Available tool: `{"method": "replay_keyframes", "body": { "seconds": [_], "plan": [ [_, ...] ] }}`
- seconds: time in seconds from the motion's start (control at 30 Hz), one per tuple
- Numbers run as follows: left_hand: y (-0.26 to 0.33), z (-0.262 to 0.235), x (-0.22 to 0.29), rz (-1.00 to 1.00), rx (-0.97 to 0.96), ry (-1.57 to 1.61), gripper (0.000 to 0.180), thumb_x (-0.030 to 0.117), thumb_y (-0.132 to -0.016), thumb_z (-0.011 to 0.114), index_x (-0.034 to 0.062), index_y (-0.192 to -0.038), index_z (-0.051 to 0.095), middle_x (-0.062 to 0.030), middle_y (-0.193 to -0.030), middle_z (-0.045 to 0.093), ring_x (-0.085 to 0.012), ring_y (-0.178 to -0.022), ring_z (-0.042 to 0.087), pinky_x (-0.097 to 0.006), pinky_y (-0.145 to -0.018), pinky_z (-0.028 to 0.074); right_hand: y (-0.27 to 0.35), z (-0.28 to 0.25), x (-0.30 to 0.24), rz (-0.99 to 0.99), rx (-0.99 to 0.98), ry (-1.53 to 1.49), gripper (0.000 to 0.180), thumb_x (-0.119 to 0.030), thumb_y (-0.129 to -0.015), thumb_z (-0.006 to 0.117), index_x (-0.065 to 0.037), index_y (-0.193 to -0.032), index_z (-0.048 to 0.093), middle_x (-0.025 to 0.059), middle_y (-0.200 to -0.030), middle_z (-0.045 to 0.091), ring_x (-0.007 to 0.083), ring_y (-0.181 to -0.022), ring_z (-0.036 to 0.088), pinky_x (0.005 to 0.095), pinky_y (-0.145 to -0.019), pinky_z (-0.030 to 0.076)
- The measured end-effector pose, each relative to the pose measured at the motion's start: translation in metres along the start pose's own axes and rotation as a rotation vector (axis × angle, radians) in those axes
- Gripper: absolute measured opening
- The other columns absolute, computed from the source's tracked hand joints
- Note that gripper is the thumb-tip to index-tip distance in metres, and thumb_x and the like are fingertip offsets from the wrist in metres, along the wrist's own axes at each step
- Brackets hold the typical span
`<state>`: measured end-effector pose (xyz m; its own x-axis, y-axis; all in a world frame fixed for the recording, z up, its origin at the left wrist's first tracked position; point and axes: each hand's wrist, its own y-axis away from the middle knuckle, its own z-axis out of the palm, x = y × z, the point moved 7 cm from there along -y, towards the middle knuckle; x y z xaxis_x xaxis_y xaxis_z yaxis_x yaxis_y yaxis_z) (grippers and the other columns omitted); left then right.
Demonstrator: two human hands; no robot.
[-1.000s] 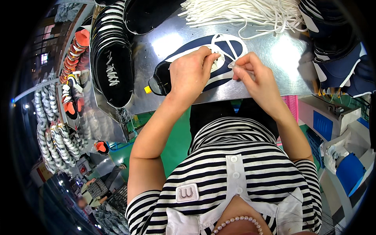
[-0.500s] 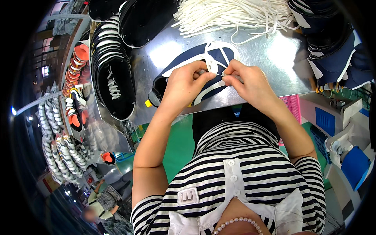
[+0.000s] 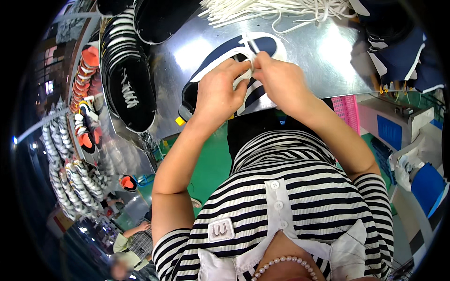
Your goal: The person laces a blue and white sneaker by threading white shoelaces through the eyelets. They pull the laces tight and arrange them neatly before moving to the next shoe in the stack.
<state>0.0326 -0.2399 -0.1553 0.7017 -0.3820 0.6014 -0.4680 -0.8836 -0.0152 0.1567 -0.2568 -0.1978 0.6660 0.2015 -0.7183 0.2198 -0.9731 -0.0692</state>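
Note:
A navy and white shoe upper (image 3: 217,52) lies on its side on the metal table, its toe toward the upper right. A yellow tab (image 3: 180,121) sticks out at its heel end. My left hand (image 3: 219,90) covers the shoe's middle, its thumb and fingers curled on the white lacing edge. Beside it, my right hand (image 3: 283,83) pinches a white shoelace (image 3: 252,43) close to my left fingertips. Part of the lace rises above the fingers over the toe. The eyelets and much of the shoe's near side are hidden under both hands.
A heap of white laces (image 3: 276,10) lies at the table's far side. Nested black shoe uppers (image 3: 133,100) line the left; navy and white ones (image 3: 398,61) pile up at the right. A pink basket (image 3: 346,112) stands below the right edge. Another person (image 3: 136,241) is at lower left.
My right hand has shifted to the left and turned, closing in beside my left fingers at the lace. The left fingers have re-curled on the shoe. The whole view has shifted slightly.

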Motion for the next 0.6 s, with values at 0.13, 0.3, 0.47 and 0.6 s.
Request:
{"method": "replay_keyframes", "body": {
  "seconds": [0.13,0.3,0.47,0.6],
  "plan": [
    [0.03,-0.023,0.015,0.241,0.067,-0.191,0.027,-0.004,-0.078,0.067,0.0018,-0.105,0.069,-0.0101,-0.08,0.061,-0.0274,-0.068,0.062,-0.034,-0.062,0.05,0.033,-0.061,0.017,0.107,-0.125,-0.326,0.02,-0.018,-0.09,0.066,-0.003,-0.104,0.064,0.0138,-0.083,0.068,0.026,-0.076,0.067,0.0355,-0.072,0.053],
    [0.04,-0.016,0.034,0.414,0.114,-0.218,0.026,0.005,-0.075,0.068,0.0059,-0.101,0.07,-0.0065,-0.075,0.059,-0.0242,-0.072,0.063,-0.035,-0.063,0.051,0.009,-0.062,0.058,0.3,0.037,-0.987,0.034,-0.022,-0.089,0.074,-0.007,-0.112,0.054,0.0059,-0.11,0.063,0.0108,-0.098,0.058,0.0238,-0.077,0.049],
    [0.027,0.0,-0.038,-0.248,-0.448,0.383,0.044,0.037,-0.099,0.057,0.0002,-0.121,0.064,-0.0123,-0.11,0.069,-0.0185,-0.105,0.061,-0.031,-0.092,0.046,0.002,-0.042,0.038,0.254,0.163,-0.794,0.043,-0.011,-0.082,0.079,-0.006,-0.113,0.05,0.008,-0.1,0.066,0.0109,-0.083,0.061,0.0238,-0.071,0.05],
    [0.031,0.009,-0.041,-0.717,-0.505,0.715,0.044,0.041,-0.087,0.073,0.0065,-0.114,0.07,-0.0036,-0.114,0.067,-0.0145,-0.114,0.054,-0.028,-0.102,0.037,0.005,-0.036,0.018,0.201,0.238,-0.788,0.043,-0.009,-0.083,0.078,-0.004,-0.114,0.05,0.0091,-0.097,0.066,0.011,-0.082,0.062,0.024,-0.068,0.05]
  ]
}}
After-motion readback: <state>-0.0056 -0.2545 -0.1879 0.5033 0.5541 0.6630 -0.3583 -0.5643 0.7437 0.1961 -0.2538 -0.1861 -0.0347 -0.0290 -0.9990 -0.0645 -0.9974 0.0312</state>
